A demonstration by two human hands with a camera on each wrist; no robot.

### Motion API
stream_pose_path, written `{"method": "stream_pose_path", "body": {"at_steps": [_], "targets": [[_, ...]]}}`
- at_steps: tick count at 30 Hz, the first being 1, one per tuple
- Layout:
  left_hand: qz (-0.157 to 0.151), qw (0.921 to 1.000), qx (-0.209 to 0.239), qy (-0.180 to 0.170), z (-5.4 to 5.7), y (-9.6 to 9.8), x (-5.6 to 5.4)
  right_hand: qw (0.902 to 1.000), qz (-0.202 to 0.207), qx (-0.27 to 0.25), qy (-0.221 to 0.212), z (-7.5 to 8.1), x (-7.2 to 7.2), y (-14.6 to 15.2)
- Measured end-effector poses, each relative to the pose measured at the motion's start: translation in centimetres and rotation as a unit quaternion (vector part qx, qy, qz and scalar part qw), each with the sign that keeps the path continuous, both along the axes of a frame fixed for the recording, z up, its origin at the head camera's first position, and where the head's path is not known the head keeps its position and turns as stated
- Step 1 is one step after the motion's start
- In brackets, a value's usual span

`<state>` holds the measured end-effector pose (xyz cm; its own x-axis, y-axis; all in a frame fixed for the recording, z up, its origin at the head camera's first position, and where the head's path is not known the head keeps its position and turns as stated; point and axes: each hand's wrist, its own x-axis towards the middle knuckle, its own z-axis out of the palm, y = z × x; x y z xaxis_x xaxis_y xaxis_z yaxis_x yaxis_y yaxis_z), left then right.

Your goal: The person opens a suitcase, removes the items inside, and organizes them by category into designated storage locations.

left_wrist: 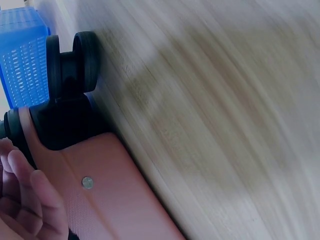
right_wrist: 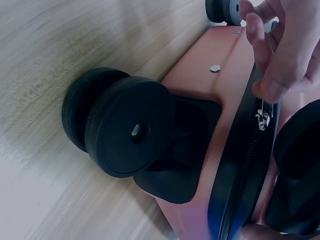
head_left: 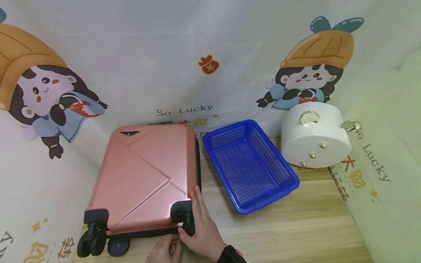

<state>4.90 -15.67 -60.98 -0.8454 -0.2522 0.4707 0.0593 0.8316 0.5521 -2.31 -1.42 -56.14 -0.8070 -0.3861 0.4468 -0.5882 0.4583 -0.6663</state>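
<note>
A pink hard-shell suitcase (head_left: 148, 175) lies flat, its black caster wheels (head_left: 118, 246) towards me. My left hand (head_left: 164, 250) is at its wheel-end edge; in the right wrist view that hand (right_wrist: 290, 55) pinches the metal zipper pull (right_wrist: 267, 102), just above the slider (right_wrist: 262, 120) on the black zipper band (right_wrist: 245, 165). My right hand (head_left: 205, 232) rests against the suitcase's right corner, fingers straight along the side and thumb by the wheel. Only a bit of it shows low in the right wrist view. Curled fingers of the left hand appear in the left wrist view.
A blue plastic basket (head_left: 227, 186) stands right of the suitcase on the wood-grain tabletop (head_left: 283, 233). Farther right is a white round-sided bag or case (head_left: 315, 135) with gold-coloured studs and a ring handle. A printed cartoon cloth (head_left: 177, 73) hangs behind.
</note>
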Motion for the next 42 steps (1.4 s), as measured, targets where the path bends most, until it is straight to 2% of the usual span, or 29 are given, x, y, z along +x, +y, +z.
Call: {"method": "stream_pose_path", "body": {"at_steps": [3,6,11,14,23,27,30,33,37,39,42], "targets": [[0.001,0.9999,-0.006,-0.014,0.0,-0.2,0.1,1.0000,0.000,0.001,-0.007,0.2,0.1,0.1],[-0.014,0.9998,-0.011,-0.011,-0.3,-0.7,0.2,0.9999,0.004,0.000,-0.015,0.2,0.1,0.1],[-0.055,0.9981,-0.005,0.029,-0.9,-2.0,0.2,0.9996,0.013,-0.006,-0.024,0.2,0.1,0.0],[-0.064,0.9965,-0.006,0.054,-1.1,-2.7,0.1,0.9997,0.013,-0.006,-0.022,0.1,0.1,0.0],[-0.024,0.9945,0.019,0.100,-1.8,-4.6,0.4,0.9993,0.014,0.001,-0.034,0.1,0.0,-0.1],[-0.004,0.9939,0.039,0.103,-2.1,-5.3,0.5,0.9995,0.013,0.000,-0.028,0.2,-0.1,-0.1],[0.014,0.9950,0.041,0.090,-1.8,-5.6,0.6,0.9997,0.010,0.001,-0.024,0.1,-0.1,-0.1],[0.035,0.9968,0.038,0.061,-1.4,-5.9,0.8,0.9999,0.006,0.002,-0.016,0.0,-0.1,-0.1],[0.051,0.9968,0.057,0.025,-0.8,-6.4,1.0,0.9999,0.004,0.002,-0.013,0.0,-0.1,-0.1],[0.069,0.9954,0.067,0.002,-0.6,-6.9,1.1,0.9999,0.004,0.003,-0.016,0.0,-0.1,-0.1],[0.116,0.9892,0.076,-0.047,-0.3,-7.7,1.4,0.9998,0.003,0.005,-0.018,0.0,-0.1,-0.1]]}}
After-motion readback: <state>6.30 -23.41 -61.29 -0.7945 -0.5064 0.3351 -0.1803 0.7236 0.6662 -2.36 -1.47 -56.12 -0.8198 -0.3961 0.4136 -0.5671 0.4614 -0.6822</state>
